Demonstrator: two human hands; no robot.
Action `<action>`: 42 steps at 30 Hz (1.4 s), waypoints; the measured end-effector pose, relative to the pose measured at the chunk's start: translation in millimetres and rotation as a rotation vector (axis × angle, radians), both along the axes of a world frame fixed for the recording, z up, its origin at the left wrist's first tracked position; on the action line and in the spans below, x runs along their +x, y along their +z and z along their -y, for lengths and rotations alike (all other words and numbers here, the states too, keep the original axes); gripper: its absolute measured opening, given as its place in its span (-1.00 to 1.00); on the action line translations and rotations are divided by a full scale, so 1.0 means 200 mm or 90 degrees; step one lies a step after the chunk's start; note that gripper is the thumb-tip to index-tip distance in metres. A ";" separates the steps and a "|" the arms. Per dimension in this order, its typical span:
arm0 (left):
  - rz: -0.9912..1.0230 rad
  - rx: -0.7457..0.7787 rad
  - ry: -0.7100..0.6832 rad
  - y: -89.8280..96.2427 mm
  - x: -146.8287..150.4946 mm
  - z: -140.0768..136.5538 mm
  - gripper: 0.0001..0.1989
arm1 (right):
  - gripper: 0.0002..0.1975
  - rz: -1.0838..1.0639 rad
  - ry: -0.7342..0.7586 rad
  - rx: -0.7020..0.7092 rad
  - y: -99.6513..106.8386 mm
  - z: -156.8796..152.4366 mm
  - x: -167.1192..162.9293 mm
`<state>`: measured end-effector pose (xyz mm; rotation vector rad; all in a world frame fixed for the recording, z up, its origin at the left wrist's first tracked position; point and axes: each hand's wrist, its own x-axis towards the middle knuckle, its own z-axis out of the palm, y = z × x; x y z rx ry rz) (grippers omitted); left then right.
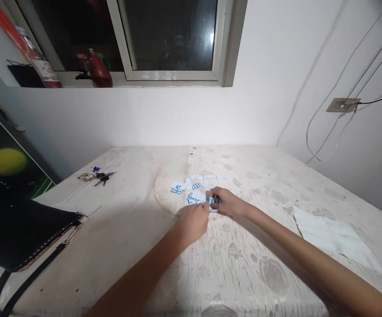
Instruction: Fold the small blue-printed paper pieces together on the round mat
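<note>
Small white paper pieces with blue line drawings lie in a loose cluster at the middle of the table. My right hand (228, 201) is closed, its fingertips pinching a blue-striped paper piece (214, 201). Close against that piece's left edge is my left hand (194, 219), fingers curled; what they grip is hidden. Just beyond the left hand sits a paper piece with blue outlines (194, 198). Farther left is another blue-marked piece (177, 189), with a smaller striped piece (197, 186) beside it. Several plain white slips (208, 176) form a rough row behind them.
Keys (102, 177) and a small blue object (96, 169) lie at the table's left. A black bag (28, 233) with a strap is at the near left. On the right is a white sheet (334, 237). Bottles (100, 70) stand on the windowsill; cables run to a wall socket (343, 105).
</note>
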<state>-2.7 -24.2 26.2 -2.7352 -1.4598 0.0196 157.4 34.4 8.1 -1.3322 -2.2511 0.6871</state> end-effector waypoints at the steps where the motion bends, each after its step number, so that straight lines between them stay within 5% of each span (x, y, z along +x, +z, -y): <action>1: -0.002 0.001 0.000 0.00 0.00 0.00 -0.78 | -0.80 -0.028 -0.009 -0.010 -0.02 0.01 0.00; 8: 0.042 -0.006 0.013 -0.01 -0.02 -0.03 -0.79 | -0.66 -0.285 -0.022 -0.100 -0.08 0.04 0.00; 14: 0.083 -0.031 0.078 -0.05 -0.03 -0.08 -0.81 | -0.67 -0.482 -0.049 -0.141 0.02 0.04 0.10; 20: 0.143 -0.114 0.098 -0.02 -0.03 -0.08 -0.82 | -0.66 -0.420 0.061 -0.209 0.12 0.09 0.14; 24: 0.173 -0.186 0.082 0.02 -0.04 -0.06 -0.68 | -0.76 -0.277 0.100 -0.113 0.08 0.15 0.09; 31: 0.195 -0.144 0.039 -0.03 -0.04 -0.07 -0.70 | -0.66 -0.155 0.099 0.046 0.03 0.17 0.04; 42: 0.160 -0.110 0.083 -0.02 -0.02 -0.06 -0.81 | -0.78 -0.189 0.062 -0.011 0.04 0.17 0.06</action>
